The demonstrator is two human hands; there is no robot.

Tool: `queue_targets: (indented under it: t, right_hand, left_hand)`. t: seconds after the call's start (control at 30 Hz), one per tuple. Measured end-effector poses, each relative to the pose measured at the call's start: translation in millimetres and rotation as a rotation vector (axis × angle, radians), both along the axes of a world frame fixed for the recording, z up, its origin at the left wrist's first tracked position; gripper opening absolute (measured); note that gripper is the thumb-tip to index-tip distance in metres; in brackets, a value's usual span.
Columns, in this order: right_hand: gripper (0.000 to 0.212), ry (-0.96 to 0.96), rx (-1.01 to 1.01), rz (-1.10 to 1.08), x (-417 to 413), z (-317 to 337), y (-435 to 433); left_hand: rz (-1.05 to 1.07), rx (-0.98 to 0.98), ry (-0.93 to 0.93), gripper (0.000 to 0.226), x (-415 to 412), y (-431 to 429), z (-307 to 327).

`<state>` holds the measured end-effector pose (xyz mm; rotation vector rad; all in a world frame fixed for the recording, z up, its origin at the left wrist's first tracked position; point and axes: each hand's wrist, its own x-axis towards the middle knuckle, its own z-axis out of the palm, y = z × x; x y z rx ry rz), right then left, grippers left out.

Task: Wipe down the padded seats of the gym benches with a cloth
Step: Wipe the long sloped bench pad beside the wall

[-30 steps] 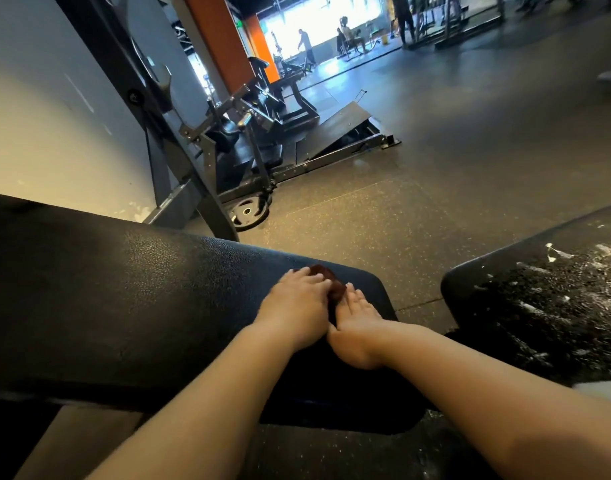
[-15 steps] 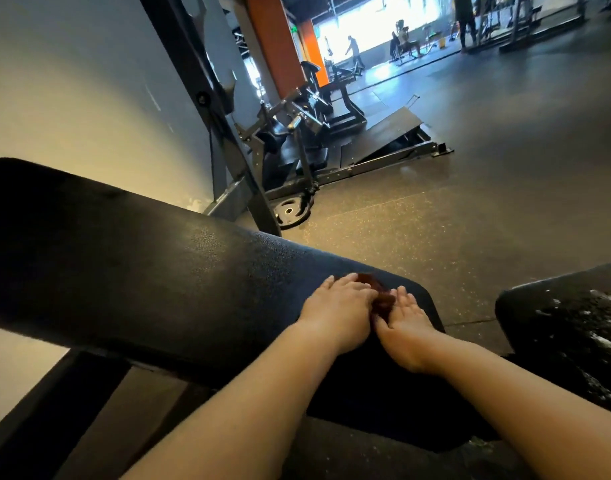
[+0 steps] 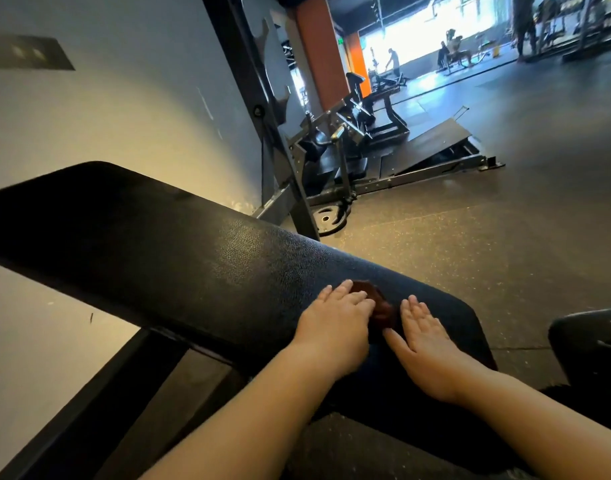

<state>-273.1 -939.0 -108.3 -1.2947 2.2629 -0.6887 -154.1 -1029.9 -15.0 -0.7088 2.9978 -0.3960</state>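
Note:
A long black padded bench seat (image 3: pixel 179 251) runs from the upper left down to the lower right. A small dark brown cloth (image 3: pixel 378 304) lies on its near right part. My left hand (image 3: pixel 335 323) lies flat on the pad with straight fingers covering the cloth's left side. My right hand (image 3: pixel 423 336) rests flat on the pad just right of the cloth, thumb side touching it. Most of the cloth is hidden under my left hand.
A second black pad (image 3: pixel 595 344) with white flecks sits at the right edge. Behind the bench stand a dark steel rack upright (image 3: pixel 262 109), a weight plate (image 3: pixel 330 218) on the floor and a plate-loaded machine (image 3: pixel 366 143). People are far back by the windows.
The view has swung left and up, showing more of the bench's far end. My hands have spread slightly apart, the right one now flatter and beside the cloth.

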Motion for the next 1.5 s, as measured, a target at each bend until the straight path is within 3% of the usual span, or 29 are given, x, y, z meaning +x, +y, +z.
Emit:
queue_targets:
  t: [0.2,0.43,0.63,0.87,0.97,1.13,1.23,1.37,1.5]
  right_hand:
    - [0.071,0.034,-0.047,0.039,6.4,-1.3,2.2]
    - [0.066,0.039,-0.067,0.029,6.6,-1.2,-0.1]
    - [0.068,0.058,-0.119,0.007,9.4,-5.2,-0.7]
    - [0.068,0.047,-0.14,0.015,14.0,-1.8,1.7]
    - [0.069,0.061,-0.173,0.027,19.1,-4.5,0.8]
    - [0.071,0.044,-0.227,0.053,23.4,-7.3,1.8]
    - [0.07,0.06,-0.283,0.079,31.1,-4.6,0.9]
    - [0.067,0.097,-0.304,0.102,37.6,2.5,-3.5]
    - [0.067,0.11,-0.285,0.11,37.1,2.5,-3.5]
  left_hand:
    - [0.222,-0.072,0.099,0.06,25.3,-11.5,19.1]
    - [-0.005,0.026,0.075,0.06,44.8,25.3,-1.8]
    - [0.339,-0.125,0.329,0.058,76.9,-25.6,35.4]
    - [-0.012,0.028,0.185,0.053,64.3,18.9,-1.7]
    - [0.057,0.001,0.204,0.051,81.5,-13.1,23.2]
    - [0.392,-0.148,0.371,0.054,104.8,-44.4,49.1]
    - [0.304,-0.174,0.322,0.059,83.0,-10.4,23.1]
    - [0.054,-0.034,0.175,0.062,73.3,13.8,3.7]
    - [0.225,-0.095,0.255,0.056,87.4,-23.4,26.4]
